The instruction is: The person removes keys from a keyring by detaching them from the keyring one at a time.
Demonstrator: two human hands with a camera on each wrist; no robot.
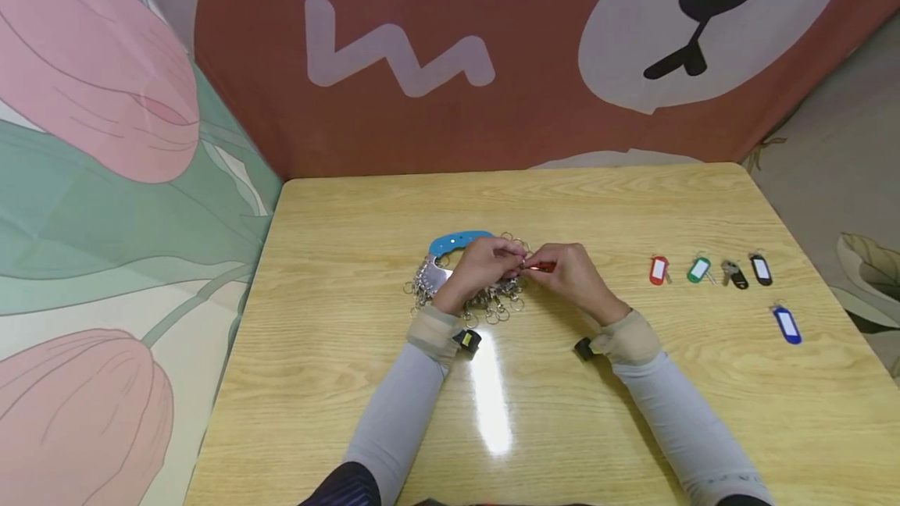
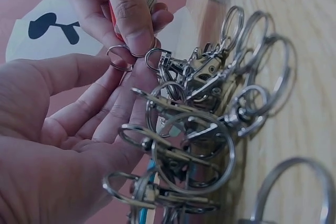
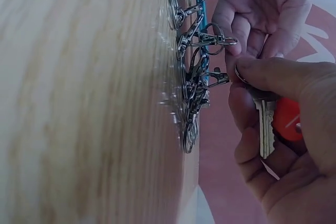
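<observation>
A key holder with a blue handle (image 1: 455, 242) lies on the table, many small clasps and split rings (image 2: 194, 150) hanging along its metal plate. Over its right side, my left hand (image 1: 481, 268) pinches a metal ring (image 2: 111, 56) between thumb and fingers. My right hand (image 1: 573, 276) meets it there, gripping a key (image 3: 266, 129) with a red tag (image 3: 289, 120) by their ring (image 3: 239, 73). The two hands' fingertips touch or nearly touch. Whether the two rings are linked is hidden by the fingers.
On the right of the wooden table (image 1: 337, 381) lie several tagged keys: a red tag (image 1: 658, 270), a green tag (image 1: 699, 269), a black tag beside a key (image 1: 735, 276), another black tag (image 1: 761, 269) and a blue tag (image 1: 787, 325). A printed cloth (image 1: 422, 123) hangs behind the table.
</observation>
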